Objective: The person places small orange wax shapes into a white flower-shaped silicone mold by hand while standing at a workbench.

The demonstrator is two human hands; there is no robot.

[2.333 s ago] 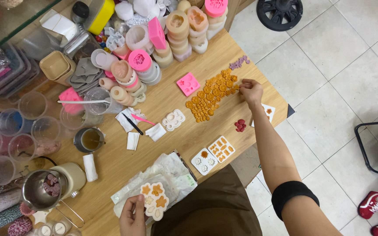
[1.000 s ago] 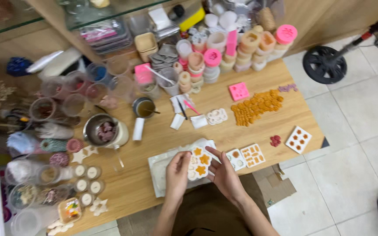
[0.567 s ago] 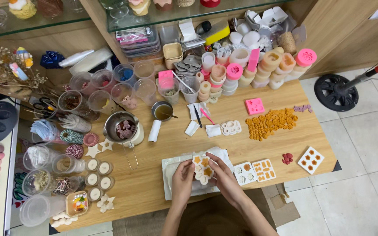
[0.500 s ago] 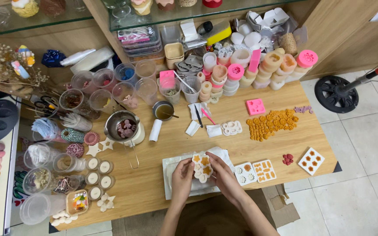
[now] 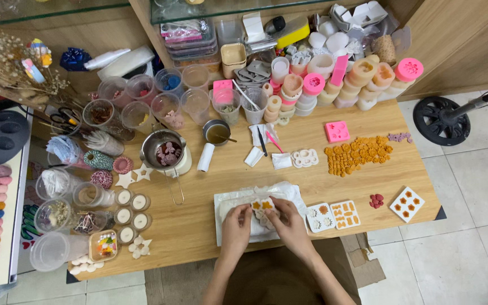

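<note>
Both hands have lowered the white flower mould [image 5: 262, 210] since half a second ago, from held up in the air to down on the plastic sheet [image 5: 234, 204] at the near edge of the desk [image 5: 334, 183]. Left hand [image 5: 236, 221] grips the mould's left side, fingers curled over it; right hand [image 5: 287, 221] grips its right side, thumb on top. Each grip is closed on the mould, which shows orange wax flowers in its upper cavities.

Measured from the mould: just to its right lie two small white moulds [image 5: 334, 215], near the desk's front edge. Further right sit a red wax cluster [image 5: 376, 200] and a square white mould [image 5: 406, 204] close to the right corner. Behind and to the right spreads the patch of orange wax pieces [image 5: 358, 154], with a pink mould [image 5: 337, 131] beside it. Behind and to the left stands the metal melting pot [image 5: 164, 152]. Bare wood lies open between the mould and the pot, and between the mould and the orange pieces. To the far left, tealight cups [image 5: 131, 209] crowd the desk.
</note>
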